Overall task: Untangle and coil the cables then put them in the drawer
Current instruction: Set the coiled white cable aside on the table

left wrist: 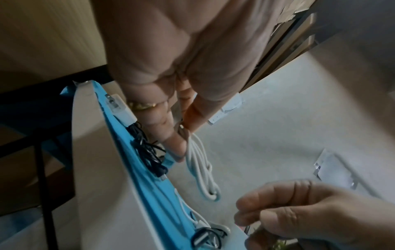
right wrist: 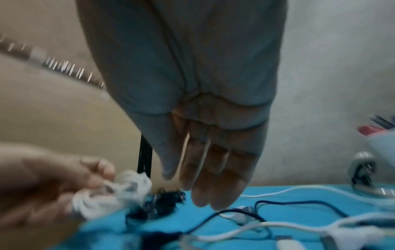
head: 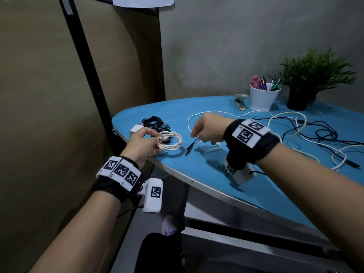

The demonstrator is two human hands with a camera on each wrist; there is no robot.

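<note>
White coil [head: 171, 141] is hanging just above the blue table [head: 226, 186] near its left edge, w/ the left hand [head: 142, 143] pinching it at one side, thumb & fingers curled round the bunched loops; in the left wrist view the loops [left wrist: 200, 170] are dangling below the fingertips [left wrist: 175, 143]. Just behind it a black coil [head: 154, 123] is lying on the table, touching a white adapter [head: 136, 129]. The right hand [head: 208, 128] is hovering above the table just right of the white coil, not touching it; in the right wrist view its fingers [right wrist: 215, 177] are hanging straight & together, holding nothing, though that view is blurred. Under that hand a black plug end [head: 188, 149] & a white plug end [head: 215, 143] are lying on the table. Further right, loose white cable [head: 295, 134] & loose black cable [head: 323, 133] are sprawling tangled over the table, crossing each other several times. At the back of the table a stapler [head: 240, 102] is sitting just left of a white cup [head: 263, 99] of pens, & a potted plant [head: 313, 75] is standing right of the cup. Below the table edge a drawer [head: 246, 249] front is showing, standing out from the table w/ a dark gap behind it; can't see inside it.
</note>
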